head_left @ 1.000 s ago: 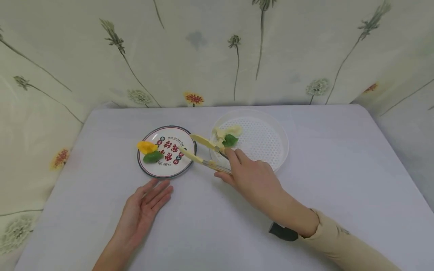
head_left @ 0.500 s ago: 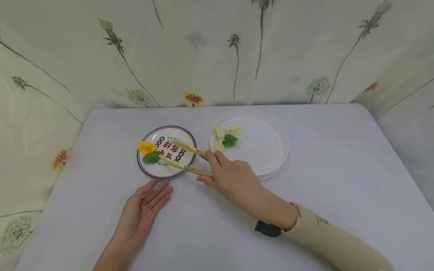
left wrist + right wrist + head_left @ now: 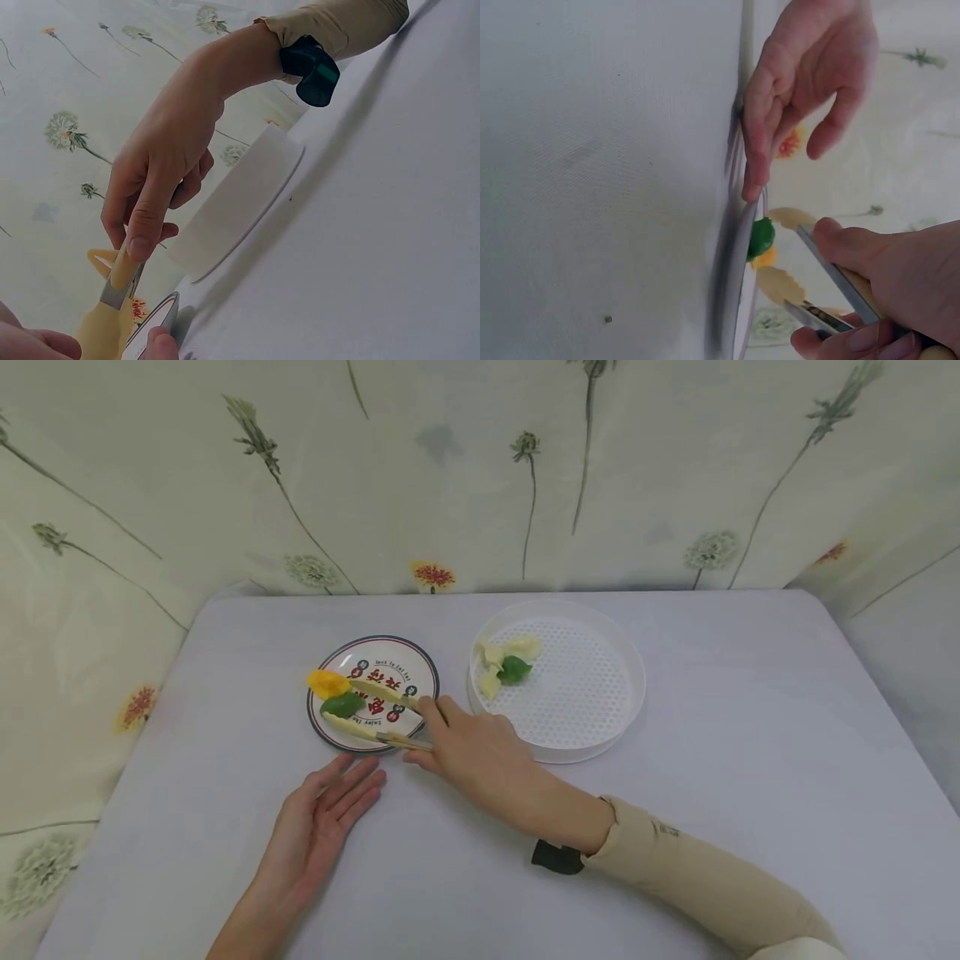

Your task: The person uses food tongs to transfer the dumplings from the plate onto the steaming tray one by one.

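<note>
In the head view, my right hand (image 3: pixel 483 760) grips a pair of tongs (image 3: pixel 397 741) with pale yellow tips, reaching in over the white plate (image 3: pixel 405 660). The tongs' arms are spread, one tip on each side of a green dumpling-shaped piece (image 3: pixel 343 704). A yellow piece of similar shape (image 3: pixel 328 683) lies against it at the plate's left rim. My left hand (image 3: pixel 318 827) lies palm up with extended fingers at the plate's near edge; in the right wrist view its fingertips meet the rim. Whether the tips touch the green piece, I cannot tell.
To the right of the plate stands a round white perforated tray (image 3: pixel 641 685) with a raised rim. Inside, at its left, lie another green piece (image 3: pixel 514 670) and several pale ones (image 3: pixel 491 681). A flower-printed cloth (image 3: pixel 480 468) hangs behind the white table (image 3: pixel 720 735).
My right hand has moved left with the tongs, from the tray's near-left edge to over the plate, bringing the tips around the green piece. My left hand has stayed in place.
</note>
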A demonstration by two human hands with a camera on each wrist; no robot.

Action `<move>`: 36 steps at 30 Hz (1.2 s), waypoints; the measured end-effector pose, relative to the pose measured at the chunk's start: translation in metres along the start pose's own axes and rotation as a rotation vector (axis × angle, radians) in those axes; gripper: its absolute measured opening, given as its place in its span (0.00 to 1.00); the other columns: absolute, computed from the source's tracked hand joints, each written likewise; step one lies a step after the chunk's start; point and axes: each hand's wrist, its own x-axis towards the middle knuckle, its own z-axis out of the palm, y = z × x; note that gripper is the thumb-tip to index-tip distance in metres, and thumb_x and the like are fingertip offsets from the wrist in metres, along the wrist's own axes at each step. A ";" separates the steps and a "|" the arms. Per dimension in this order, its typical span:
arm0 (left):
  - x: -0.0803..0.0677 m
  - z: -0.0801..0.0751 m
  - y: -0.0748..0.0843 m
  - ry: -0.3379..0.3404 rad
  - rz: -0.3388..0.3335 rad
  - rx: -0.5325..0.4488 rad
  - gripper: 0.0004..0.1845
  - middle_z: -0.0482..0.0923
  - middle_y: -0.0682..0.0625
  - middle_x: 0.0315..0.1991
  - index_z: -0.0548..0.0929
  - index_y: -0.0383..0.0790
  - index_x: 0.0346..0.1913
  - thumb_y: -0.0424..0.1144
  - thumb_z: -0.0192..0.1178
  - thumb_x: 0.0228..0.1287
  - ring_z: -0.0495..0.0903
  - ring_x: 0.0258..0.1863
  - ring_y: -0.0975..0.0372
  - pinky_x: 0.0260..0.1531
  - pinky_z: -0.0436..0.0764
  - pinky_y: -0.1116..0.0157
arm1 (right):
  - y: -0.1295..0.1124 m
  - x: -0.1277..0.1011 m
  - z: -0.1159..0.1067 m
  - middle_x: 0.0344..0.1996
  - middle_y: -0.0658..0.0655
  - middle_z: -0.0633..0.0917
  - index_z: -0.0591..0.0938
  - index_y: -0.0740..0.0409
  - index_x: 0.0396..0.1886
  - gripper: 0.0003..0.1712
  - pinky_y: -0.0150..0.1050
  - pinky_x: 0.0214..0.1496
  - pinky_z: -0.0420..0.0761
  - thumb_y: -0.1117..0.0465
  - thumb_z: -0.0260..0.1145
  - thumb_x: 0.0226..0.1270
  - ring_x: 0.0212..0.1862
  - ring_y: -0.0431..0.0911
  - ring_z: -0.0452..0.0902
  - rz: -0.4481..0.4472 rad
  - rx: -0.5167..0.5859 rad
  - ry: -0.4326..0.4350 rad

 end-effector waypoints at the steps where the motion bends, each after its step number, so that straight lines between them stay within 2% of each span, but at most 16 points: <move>1: 0.000 0.000 0.000 0.000 0.001 -0.002 0.32 0.66 0.40 0.82 0.51 0.42 0.87 0.50 0.36 0.90 0.85 0.67 0.62 0.74 0.82 0.65 | -0.001 0.001 0.001 0.40 0.50 0.84 0.77 0.55 0.68 0.35 0.31 0.15 0.68 0.34 0.63 0.78 0.19 0.40 0.68 -0.001 -0.007 0.000; 8: 0.000 0.000 -0.001 -0.002 0.004 -0.011 0.32 0.65 0.39 0.83 0.51 0.41 0.87 0.49 0.36 0.90 0.86 0.66 0.62 0.74 0.82 0.65 | -0.004 0.004 0.008 0.35 0.50 0.82 0.78 0.55 0.64 0.31 0.30 0.15 0.66 0.35 0.62 0.79 0.17 0.39 0.65 -0.036 -0.056 0.008; 16: 0.000 -0.003 -0.002 -0.020 0.014 0.014 0.34 0.64 0.40 0.84 0.49 0.43 0.88 0.52 0.38 0.90 0.85 0.67 0.63 0.76 0.80 0.65 | -0.004 0.004 0.013 0.33 0.49 0.81 0.78 0.54 0.59 0.29 0.32 0.15 0.73 0.35 0.64 0.79 0.16 0.39 0.67 -0.048 -0.100 0.055; 22: 0.000 -0.003 -0.002 -0.014 0.013 0.012 0.33 0.64 0.39 0.84 0.50 0.42 0.88 0.50 0.37 0.90 0.86 0.66 0.63 0.75 0.81 0.65 | -0.003 0.003 0.012 0.35 0.49 0.82 0.78 0.54 0.62 0.30 0.31 0.16 0.73 0.35 0.62 0.80 0.17 0.39 0.66 -0.042 -0.094 0.022; 30: 0.000 -0.003 -0.002 -0.014 0.011 0.025 0.33 0.66 0.41 0.83 0.50 0.43 0.88 0.52 0.37 0.90 0.85 0.67 0.63 0.76 0.80 0.65 | 0.002 0.000 0.002 0.38 0.49 0.82 0.76 0.53 0.67 0.31 0.31 0.15 0.64 0.35 0.61 0.80 0.17 0.40 0.66 0.018 -0.018 -0.026; 36: 0.003 -0.004 -0.001 -0.016 0.009 0.017 0.32 0.66 0.41 0.83 0.51 0.43 0.88 0.50 0.37 0.90 0.84 0.68 0.62 0.75 0.80 0.65 | 0.011 -0.010 -0.010 0.38 0.49 0.83 0.75 0.53 0.67 0.33 0.34 0.13 0.65 0.33 0.61 0.79 0.15 0.40 0.64 0.059 -0.073 0.007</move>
